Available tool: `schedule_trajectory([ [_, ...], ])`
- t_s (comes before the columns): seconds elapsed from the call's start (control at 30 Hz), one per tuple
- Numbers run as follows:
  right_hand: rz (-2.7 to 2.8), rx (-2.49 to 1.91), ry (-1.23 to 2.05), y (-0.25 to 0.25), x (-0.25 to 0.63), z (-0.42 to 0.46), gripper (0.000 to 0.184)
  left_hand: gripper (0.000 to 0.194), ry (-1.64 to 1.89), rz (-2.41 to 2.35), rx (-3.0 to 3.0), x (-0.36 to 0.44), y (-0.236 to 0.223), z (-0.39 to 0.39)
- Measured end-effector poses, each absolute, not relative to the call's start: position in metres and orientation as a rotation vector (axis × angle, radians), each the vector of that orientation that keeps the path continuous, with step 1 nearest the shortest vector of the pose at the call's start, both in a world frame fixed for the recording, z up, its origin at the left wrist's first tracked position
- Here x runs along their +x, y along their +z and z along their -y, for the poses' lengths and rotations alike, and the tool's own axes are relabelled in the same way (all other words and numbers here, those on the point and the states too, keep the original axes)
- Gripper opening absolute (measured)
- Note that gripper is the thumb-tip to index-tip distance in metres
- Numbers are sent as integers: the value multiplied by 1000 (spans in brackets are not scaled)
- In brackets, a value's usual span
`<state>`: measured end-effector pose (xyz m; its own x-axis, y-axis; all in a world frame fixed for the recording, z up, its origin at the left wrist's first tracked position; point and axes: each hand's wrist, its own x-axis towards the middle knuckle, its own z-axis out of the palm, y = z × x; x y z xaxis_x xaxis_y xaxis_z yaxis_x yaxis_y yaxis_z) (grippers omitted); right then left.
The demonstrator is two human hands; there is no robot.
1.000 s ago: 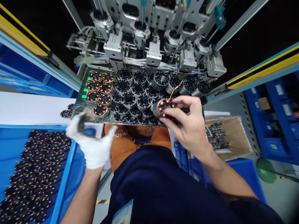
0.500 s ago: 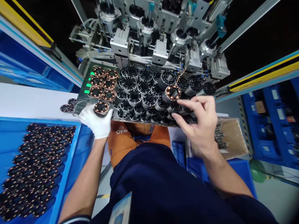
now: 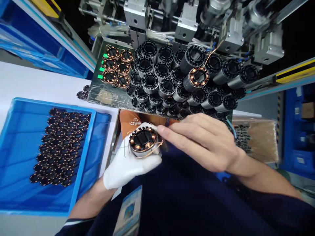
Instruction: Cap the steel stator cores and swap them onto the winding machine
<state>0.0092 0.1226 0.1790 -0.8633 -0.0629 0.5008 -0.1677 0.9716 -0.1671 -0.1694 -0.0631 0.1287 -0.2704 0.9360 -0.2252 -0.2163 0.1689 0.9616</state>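
A wound motor stator with copper coils on a black slotted core sits in my white-gloved left hand, whose fingers wrap round it in front of my body. Loose copper wire ends stick out from its sides. My bare right hand reaches in from the right, fingers stretched out, with the index fingertip at the stator's upper right rim. Its thumb is hidden. Beyond the hands, several wound stators lie at the left of the dark bench plate, and stacked unwound stator cores fill its middle and right.
One copper-wound stator rests on top of the core stack, its wire standing up. Winding machine blocks line the back. A blue tray at left holds rows of wound stators. A cardboard box stands at right.
My left hand has carried the stator off the plate's left front edge, toward my body and rightward. My right hand has left the core stack and come down to the stator. The view has shifted.
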Motion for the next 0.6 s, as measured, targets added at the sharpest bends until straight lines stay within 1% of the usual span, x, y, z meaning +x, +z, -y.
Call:
schedule_trajectory([
  [0.07,2621,151,352,176,20,-121,19,38,1362,-1351,855,-171,129,59],
  [0.13,2591,81,597,166,27,-113,12,41,1391,-1365,988,-169,125,55],
  [0.17,2543,24,788,161,30,-108,16,42,1403,-1365,1044,-167,122,53],
  [0.23,2370,-101,1193,151,31,-97,29,43,1432,-1353,1091,-162,115,50],
  [0.27,2279,-152,1340,147,32,-94,32,45,1453,-1363,1093,-159,112,50],
  [0.3,2216,-191,1416,146,33,-92,30,48,1486,-1395,1104,-158,109,50],
  [0.37,2253,-266,1376,147,39,-92,19,54,1544,-1508,1151,-159,106,52],
  [0.43,2430,-337,1215,152,48,-97,5,61,1589,-1603,1216,-164,106,55],
  [0.47,2509,-359,1159,154,53,-100,3,64,1602,-1628,1254,-166,107,56],
  [0.53,2537,-326,1198,156,58,-103,6,69,1594,-1660,1326,-170,110,58],
  [0.6,2360,-175,1424,153,53,-99,11,72,1541,-1673,1231,-168,113,59],
])
